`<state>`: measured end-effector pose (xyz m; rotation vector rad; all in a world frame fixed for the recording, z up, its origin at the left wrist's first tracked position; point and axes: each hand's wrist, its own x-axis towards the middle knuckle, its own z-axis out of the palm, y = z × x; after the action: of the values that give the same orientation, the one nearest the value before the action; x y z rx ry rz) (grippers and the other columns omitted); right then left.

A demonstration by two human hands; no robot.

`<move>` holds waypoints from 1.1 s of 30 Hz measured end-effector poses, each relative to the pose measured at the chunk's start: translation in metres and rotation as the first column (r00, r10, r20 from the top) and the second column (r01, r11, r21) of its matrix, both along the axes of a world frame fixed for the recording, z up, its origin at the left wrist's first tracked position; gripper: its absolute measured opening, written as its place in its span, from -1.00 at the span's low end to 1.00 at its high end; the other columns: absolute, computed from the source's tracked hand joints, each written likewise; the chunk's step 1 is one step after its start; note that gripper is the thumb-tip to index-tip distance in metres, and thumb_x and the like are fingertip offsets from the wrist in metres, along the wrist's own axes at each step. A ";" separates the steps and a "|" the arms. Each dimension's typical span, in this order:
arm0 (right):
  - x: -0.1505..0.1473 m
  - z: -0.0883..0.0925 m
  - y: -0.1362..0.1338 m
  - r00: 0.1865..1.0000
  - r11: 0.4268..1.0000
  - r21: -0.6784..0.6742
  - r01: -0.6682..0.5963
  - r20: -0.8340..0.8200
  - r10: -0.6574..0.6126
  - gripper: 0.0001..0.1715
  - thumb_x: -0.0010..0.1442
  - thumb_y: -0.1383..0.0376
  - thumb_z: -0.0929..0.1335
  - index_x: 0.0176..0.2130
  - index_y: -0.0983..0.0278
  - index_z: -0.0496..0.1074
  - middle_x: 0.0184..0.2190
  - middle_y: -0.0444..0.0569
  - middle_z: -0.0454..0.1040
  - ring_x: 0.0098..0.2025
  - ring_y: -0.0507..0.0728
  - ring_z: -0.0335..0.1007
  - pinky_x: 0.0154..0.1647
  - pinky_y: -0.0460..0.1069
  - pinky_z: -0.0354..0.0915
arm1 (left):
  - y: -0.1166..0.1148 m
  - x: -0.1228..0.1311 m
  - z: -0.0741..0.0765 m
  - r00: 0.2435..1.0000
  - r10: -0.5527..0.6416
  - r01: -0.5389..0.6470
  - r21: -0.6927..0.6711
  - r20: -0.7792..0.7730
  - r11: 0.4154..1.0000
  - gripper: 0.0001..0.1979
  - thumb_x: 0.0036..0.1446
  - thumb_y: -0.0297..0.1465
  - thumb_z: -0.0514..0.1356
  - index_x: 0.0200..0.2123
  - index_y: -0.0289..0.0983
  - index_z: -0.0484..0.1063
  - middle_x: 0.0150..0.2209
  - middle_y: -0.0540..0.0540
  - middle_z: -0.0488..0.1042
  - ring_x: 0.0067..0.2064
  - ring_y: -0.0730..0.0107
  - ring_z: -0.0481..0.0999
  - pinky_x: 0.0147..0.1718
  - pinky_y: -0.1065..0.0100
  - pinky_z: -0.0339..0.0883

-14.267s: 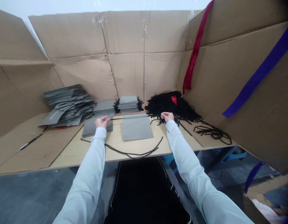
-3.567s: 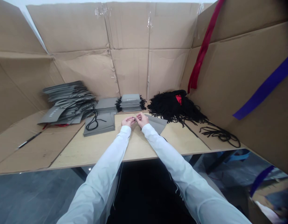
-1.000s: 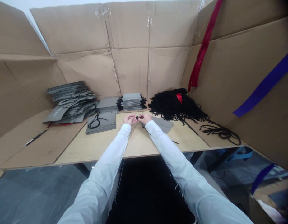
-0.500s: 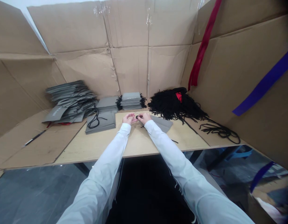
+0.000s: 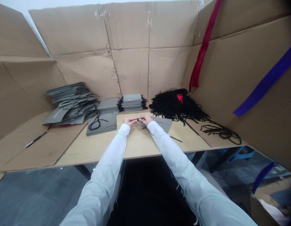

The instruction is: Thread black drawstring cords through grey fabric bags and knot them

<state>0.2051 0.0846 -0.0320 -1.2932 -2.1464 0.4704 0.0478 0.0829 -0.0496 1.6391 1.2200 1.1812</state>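
Cardboard walls [image 5: 131, 40] close off three sides of a pale wooden tabletop [image 5: 100, 147], with a red ribbon [image 5: 202, 50] hanging down the right-hand corner and a purple ribbon [image 5: 265, 83] slanting across the right wall. Both white-sleeved arms reach straight out to the middle of the tabletop, where the hands meet. The left hand [image 5: 129, 121] and the right hand [image 5: 146, 119] sit almost knuckle to knuckle, and the grip of each is pressed together, pinching a short stretch of black cord [image 5: 138, 119] between the fingertips. The cord is held just above the near corner of a flat grey paper bag [image 5: 163, 124], which lies on the tabletop under and to the right of the right hand; a thin black tail [image 5: 176, 138] lies on the wood just beside the right sleeve. To the left, a low stack of grey bags [image 5: 101, 123] lies flat with a looped cord [image 5: 95, 121] on top of it. Further left, an untidy heap of grey bags [image 5: 70, 102] leans against the wall. Behind the hands stands a neat stack of bags [image 5: 132, 102] with black cord ends sticking out at both sides. A large pile of black cords [image 5: 176, 105] fills the back right, and a few loose ones [image 5: 221, 131] trail toward the right edge. A pen [image 5: 35, 139] lies on the cardboard at far left.
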 end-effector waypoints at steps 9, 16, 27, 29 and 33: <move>0.000 0.001 0.000 0.992 0.997 0.041 -0.070 0.105 0.066 -0.78 0.04 0.26 0.26 -0.34 0.32 0.41 -0.38 -0.04 0.44 -0.34 0.02 0.30 -0.30 -0.12 0.16 | 0.001 -0.003 -0.003 0.951 0.097 -0.034 0.215 -0.294 0.976 -0.85 -0.23 -0.37 0.22 -0.51 -0.29 0.49 -0.52 -0.11 0.48 -0.44 0.30 0.42 -0.33 0.35 0.26; -0.002 -0.001 -0.004 0.968 0.997 0.077 -0.005 0.249 -0.014 -0.52 -0.09 0.04 0.31 -0.23 0.30 0.36 -0.25 0.00 0.41 -0.21 0.09 0.28 -0.20 -0.07 0.12 | -0.002 -0.004 0.001 0.952 0.153 -0.089 0.238 -0.267 0.967 -0.88 -0.25 -0.43 0.22 -0.51 -0.29 0.48 -0.48 -0.13 0.49 -0.40 0.26 0.42 -0.24 0.29 0.24; -0.002 0.004 -0.008 0.932 0.996 0.069 -0.052 0.362 0.023 -0.65 0.04 0.11 0.23 -0.24 0.25 0.39 -0.29 -0.01 0.44 -0.23 0.11 0.29 -0.23 -0.06 0.09 | -0.004 -0.012 0.008 0.931 0.221 -0.148 0.255 -0.289 0.956 -0.92 -0.24 -0.43 0.23 -0.55 -0.29 0.48 -0.47 -0.16 0.48 -0.33 0.20 0.42 -0.18 0.25 0.20; 0.001 0.004 -0.008 0.935 0.995 0.064 -0.072 0.352 0.045 -0.65 0.04 0.12 0.23 -0.23 0.23 0.39 -0.31 -0.03 0.44 -0.25 0.10 0.30 -0.25 -0.07 0.09 | -0.006 -0.013 0.010 0.944 0.208 -0.146 0.242 -0.257 0.959 -0.93 -0.27 -0.43 0.25 -0.58 -0.28 0.48 -0.49 -0.15 0.48 -0.34 0.21 0.42 -0.18 0.26 0.20; 0.007 0.004 -0.006 0.947 0.995 0.032 -0.094 0.311 0.080 -0.71 0.04 0.15 0.24 -0.27 0.21 0.41 -0.39 -0.08 0.46 -0.32 0.08 0.31 -0.31 -0.09 0.11 | -0.006 -0.014 0.013 0.955 0.192 -0.141 0.223 -0.227 0.965 -0.93 -0.32 -0.41 0.27 -0.62 -0.25 0.47 -0.51 -0.12 0.48 -0.36 0.23 0.41 -0.18 0.28 0.19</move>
<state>0.2119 0.0782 -0.0284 -1.3216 -2.4656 0.2629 0.0336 0.0770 -0.0370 1.9115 1.4578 1.2695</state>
